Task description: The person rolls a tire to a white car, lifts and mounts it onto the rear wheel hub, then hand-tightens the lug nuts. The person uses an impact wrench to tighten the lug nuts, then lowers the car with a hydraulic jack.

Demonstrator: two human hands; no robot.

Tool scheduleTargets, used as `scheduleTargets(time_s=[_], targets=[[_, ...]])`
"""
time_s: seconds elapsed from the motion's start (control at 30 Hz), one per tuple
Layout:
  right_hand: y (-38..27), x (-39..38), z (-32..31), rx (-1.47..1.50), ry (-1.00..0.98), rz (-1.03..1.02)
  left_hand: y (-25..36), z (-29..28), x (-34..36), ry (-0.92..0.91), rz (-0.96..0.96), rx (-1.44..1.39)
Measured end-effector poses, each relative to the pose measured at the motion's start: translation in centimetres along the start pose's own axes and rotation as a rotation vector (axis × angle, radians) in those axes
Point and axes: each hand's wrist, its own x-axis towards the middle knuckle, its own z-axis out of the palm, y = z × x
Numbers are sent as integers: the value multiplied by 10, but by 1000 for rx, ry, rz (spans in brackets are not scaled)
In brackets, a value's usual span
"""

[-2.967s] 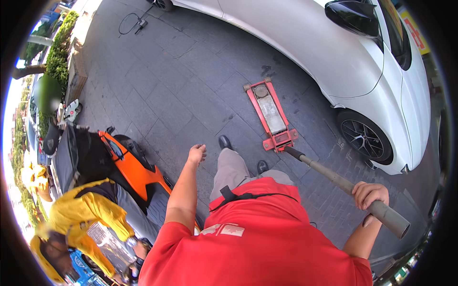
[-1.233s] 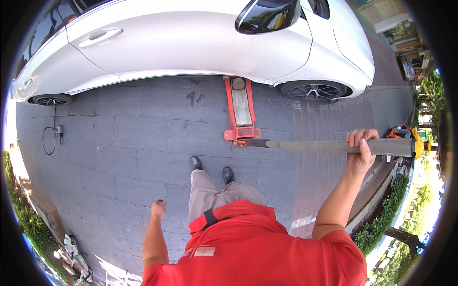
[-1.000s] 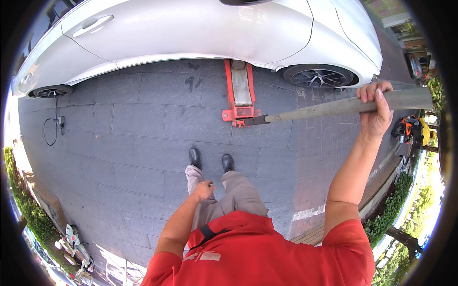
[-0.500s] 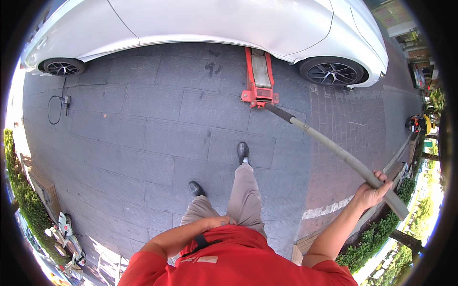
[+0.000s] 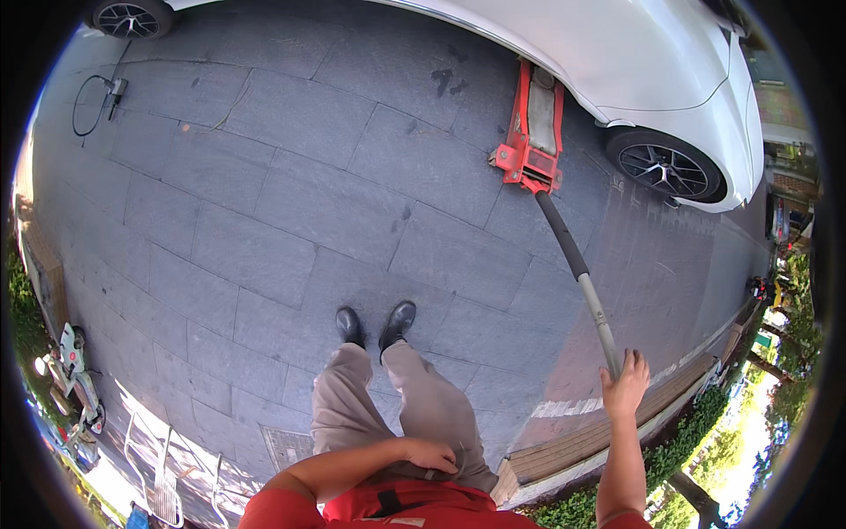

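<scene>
A red floor jack [image 5: 531, 145] stands on the paving with its front part under the side of a white car [image 5: 608, 53]. Its long handle [image 5: 577, 264], dark near the jack and grey farther along, slants up toward me. At the handle's free end is my right hand [image 5: 626, 386], thumb on one side and fingers on the other; the palm side is hidden. My left hand [image 5: 432, 456] lies across the front of my waist, over the beige trousers, its fingers loosely curled and no object visible in them.
An air-tool-like device with a looped dark hose [image 5: 115, 88] lies at the far left. A metal rack [image 5: 163, 480] and parked scooters [image 5: 75, 375] stand at the near left. A low brick ledge [image 5: 573, 445] with a hedge runs along the right.
My right hand and the handle's end have swung inward to the left. I have turned and shifted, so the car and jack sit farther right. My feet are now side by side.
</scene>
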Motion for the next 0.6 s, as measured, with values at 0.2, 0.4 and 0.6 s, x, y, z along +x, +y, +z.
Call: scheduleTargets(time_s=[0.2,0.4,0.6], targets=[[-8,74,160,18,-636,334,-112,-207,-30,874,-99,133],[1,91,157,1502,-1364,1118,-233,-434,-133,1540,-339,199],[-144,69,158,95,-467,466,-316,-585,-190,1697,-601,770]])
